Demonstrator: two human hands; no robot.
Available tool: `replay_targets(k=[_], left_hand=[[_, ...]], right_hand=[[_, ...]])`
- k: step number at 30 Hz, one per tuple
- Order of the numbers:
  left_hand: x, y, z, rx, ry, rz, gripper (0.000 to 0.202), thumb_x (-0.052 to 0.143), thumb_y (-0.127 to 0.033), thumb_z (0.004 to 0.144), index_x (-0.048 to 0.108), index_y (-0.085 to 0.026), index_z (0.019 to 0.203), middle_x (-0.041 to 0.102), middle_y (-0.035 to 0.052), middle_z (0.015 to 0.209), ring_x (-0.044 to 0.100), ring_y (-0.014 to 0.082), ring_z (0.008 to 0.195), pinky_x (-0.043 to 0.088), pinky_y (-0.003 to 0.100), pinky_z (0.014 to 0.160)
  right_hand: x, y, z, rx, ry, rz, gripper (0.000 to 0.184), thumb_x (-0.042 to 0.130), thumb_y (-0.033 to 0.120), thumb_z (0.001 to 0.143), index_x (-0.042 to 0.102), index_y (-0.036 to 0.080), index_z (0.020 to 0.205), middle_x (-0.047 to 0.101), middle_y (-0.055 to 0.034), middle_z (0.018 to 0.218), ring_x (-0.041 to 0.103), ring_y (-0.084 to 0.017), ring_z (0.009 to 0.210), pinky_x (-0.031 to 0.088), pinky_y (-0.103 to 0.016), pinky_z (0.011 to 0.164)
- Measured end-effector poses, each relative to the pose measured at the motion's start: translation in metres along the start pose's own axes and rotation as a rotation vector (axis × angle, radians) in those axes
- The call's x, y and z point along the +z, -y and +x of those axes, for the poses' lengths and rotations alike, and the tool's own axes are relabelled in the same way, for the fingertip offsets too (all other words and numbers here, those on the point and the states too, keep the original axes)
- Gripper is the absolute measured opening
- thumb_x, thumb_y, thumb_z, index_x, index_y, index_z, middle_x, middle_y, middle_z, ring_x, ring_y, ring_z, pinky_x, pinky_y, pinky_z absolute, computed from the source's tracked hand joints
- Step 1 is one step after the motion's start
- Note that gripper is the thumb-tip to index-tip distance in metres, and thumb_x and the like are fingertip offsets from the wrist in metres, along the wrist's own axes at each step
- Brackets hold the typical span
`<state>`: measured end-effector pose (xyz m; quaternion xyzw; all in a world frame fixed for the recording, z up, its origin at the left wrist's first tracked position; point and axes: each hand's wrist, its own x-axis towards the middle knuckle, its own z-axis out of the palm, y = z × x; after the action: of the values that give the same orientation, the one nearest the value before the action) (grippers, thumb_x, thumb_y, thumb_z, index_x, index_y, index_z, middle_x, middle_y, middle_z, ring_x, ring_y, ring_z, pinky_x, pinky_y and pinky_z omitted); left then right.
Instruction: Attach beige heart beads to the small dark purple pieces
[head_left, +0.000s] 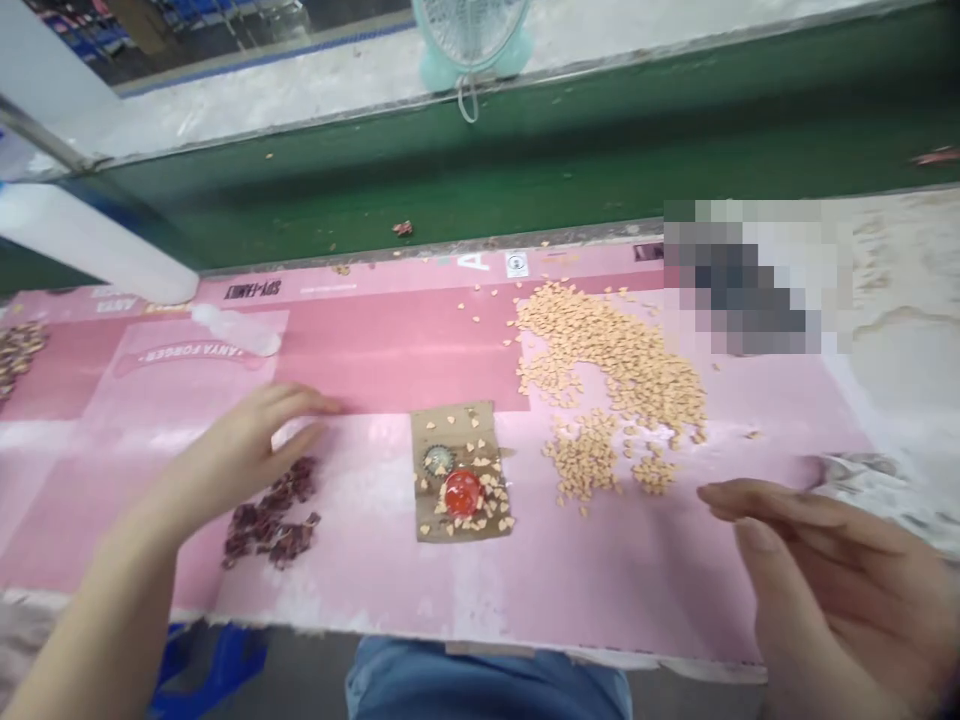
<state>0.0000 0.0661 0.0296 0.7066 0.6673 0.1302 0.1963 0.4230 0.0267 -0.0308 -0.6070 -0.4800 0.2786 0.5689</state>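
Holding nothing, I am curving my left hand (247, 450) low, fingers close together, just beside the dark red dried pieces (270, 520), and poising my right hand (832, 585) with fingers slightly apart, just clear of the pale heart-shaped pieces (615, 375), sparing the loose heap; a cardboard square (431, 510) is lying between my hands on the pink work surface (390, 360).

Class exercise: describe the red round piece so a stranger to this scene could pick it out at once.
On the pink work surface, find the brown cardboard square between the left hand and the large pile of pale orange hearts. On it, among small scattered hearts, sits a glossy red round piece. It is far bigger than the hearts, beside a smaller ridged grey disc.
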Motion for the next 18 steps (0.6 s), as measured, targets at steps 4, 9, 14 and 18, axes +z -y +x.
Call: replay_targets(k=[4, 9, 14, 18], left_hand=[[0.019, 0.003, -0.072, -0.058, -0.103, 0.126, 0.043, 0.061, -0.067, 0.092, 0.08, -0.03, 0.106, 0.076, 0.0093, 0.102, 0.071, 0.031, 0.096, 0.059, 0.04, 0.083], [0.04, 0.01, -0.085, -0.029, -0.237, 0.161, 0.042, 0.053, -0.061, 0.099, 0.078, -0.029, 0.11, 0.074, 0.0101, 0.108, 0.072, 0.0306, 0.1, 0.059, 0.041, 0.088], [0.043, 0.021, -0.073, 0.025, -0.223, 0.128, 0.026, 0.052, -0.046, 0.098, 0.076, -0.038, 0.101, 0.079, 0.0019, 0.109, 0.073, 0.0322, 0.099, 0.055, 0.047, 0.091], [0.044, 0.025, -0.061, -0.009, -0.255, 0.08, 0.014, 0.056, -0.046, 0.092, 0.07, -0.045, 0.093, 0.077, -0.0028, 0.094, 0.07, 0.0373, 0.089, 0.05, 0.055, 0.085]], right_hand=[[-0.004, -0.014, 0.004, 0.021, -0.015, -0.043, 0.012, 0.089, 0.033, 0.082, 0.077, 0.033, 0.083, 0.078, -0.007, 0.077, 0.076, -0.032, 0.069, 0.064, -0.047, 0.067], [-0.003, -0.005, 0.003, -0.035, 0.023, -0.044, 0.012, 0.084, 0.033, 0.087, 0.076, 0.03, 0.095, 0.079, -0.0062, 0.085, 0.077, -0.029, 0.076, 0.065, -0.048, 0.078], [-0.01, -0.005, 0.006, -0.331, 0.286, -0.406, 0.008, 0.067, 0.031, 0.097, 0.071, 0.026, 0.101, 0.078, -0.0045, 0.088, 0.075, -0.023, 0.078, 0.063, -0.037, 0.068], [-0.008, -0.014, 0.005, -0.473, 0.383, -0.576, 0.008, 0.06, 0.025, 0.101, 0.068, 0.024, 0.101, 0.077, -0.0046, 0.089, 0.075, -0.021, 0.078, 0.063, -0.035, 0.067]])
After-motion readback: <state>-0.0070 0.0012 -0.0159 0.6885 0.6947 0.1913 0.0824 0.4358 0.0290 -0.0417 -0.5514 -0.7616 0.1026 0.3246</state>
